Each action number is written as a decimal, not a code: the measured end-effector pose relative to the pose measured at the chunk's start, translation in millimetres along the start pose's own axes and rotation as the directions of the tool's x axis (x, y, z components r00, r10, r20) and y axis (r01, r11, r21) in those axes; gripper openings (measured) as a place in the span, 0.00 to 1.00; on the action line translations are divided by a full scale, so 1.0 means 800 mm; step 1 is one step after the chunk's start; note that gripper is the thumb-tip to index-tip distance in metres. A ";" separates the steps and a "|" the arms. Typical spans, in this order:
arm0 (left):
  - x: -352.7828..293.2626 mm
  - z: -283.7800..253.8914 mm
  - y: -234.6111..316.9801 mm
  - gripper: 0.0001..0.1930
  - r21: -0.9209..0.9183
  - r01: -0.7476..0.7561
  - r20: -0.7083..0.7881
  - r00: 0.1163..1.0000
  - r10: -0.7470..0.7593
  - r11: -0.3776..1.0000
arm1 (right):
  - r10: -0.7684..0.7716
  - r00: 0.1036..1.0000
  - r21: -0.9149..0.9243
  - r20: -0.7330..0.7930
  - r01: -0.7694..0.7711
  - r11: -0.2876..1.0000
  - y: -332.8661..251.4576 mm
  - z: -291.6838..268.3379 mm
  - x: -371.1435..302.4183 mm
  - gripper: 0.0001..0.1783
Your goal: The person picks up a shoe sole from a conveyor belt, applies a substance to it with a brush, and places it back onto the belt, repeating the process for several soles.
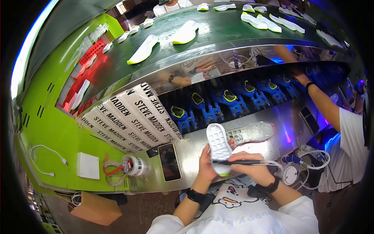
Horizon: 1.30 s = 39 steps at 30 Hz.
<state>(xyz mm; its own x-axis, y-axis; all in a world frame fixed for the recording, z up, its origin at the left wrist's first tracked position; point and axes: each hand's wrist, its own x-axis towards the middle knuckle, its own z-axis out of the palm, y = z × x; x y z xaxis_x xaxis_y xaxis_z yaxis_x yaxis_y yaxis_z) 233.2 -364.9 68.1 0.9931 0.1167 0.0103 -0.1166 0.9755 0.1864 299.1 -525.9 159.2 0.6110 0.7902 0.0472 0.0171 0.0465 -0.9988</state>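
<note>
Right at the front edge of the steel worktop [272, 117], the person has a white shoe sole [219, 146] tipped up with its tread facing the camera. The left hand [205, 163] is wrapped around the sole's lower left side, clamped on it. The right hand [249, 165] is closed around a thin black pen-like tool [237, 162] with a hose trailing off it, held across the sole's lower end.

How far along? Hard to call. The tool tip sits at the heel end of the sole and I can't see any mark or coating on the tread, so I'd guess most of this sole is left to do. A second sole [251, 132], clear-ish with a red rim, lies flat on the worktop just behind the white one; I can't tell if it's finished or waiting.

Around the sole: a phone [169, 162] lies face up to its left, and further left there's a tape roll [132, 165] and a stack of printed white boxes [130, 119]. Beyond the sole, blue shoe uppers [230, 101] line a lower shelf, and pale soles [144, 50] ride a green conveyor [218, 29] above. To the right, a co-worker's arm [319, 99] reaches toward the shelf, near but apart. Nothing actually blocks the hands; the hose is the only thing that might snag.
</note>
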 end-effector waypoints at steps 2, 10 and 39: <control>0.000 -0.015 -0.012 0.28 -0.242 -0.057 0.006 0.998 0.060 0.969 | 0.179 0.983 0.103 -0.035 -0.174 0.979 0.001 0.005 0.005 0.12; -0.007 -0.005 -0.020 0.29 -0.460 -0.037 0.064 0.995 0.075 0.887 | -0.303 0.937 -0.283 0.172 0.342 0.896 0.018 0.036 -0.004 0.11; 0.034 0.085 0.042 0.18 0.714 0.560 -0.408 0.820 -0.401 0.420 | -0.212 0.864 -0.304 0.457 0.376 0.875 -0.036 -0.046 -0.010 0.06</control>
<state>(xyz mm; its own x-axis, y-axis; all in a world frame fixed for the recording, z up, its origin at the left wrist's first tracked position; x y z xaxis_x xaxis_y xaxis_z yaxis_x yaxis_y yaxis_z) 257.3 -341.7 141.3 0.8565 -0.2193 -0.4672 0.5160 0.3421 0.7853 322.3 -556.1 186.9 0.1628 0.9519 0.2597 0.4850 0.1520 -0.8612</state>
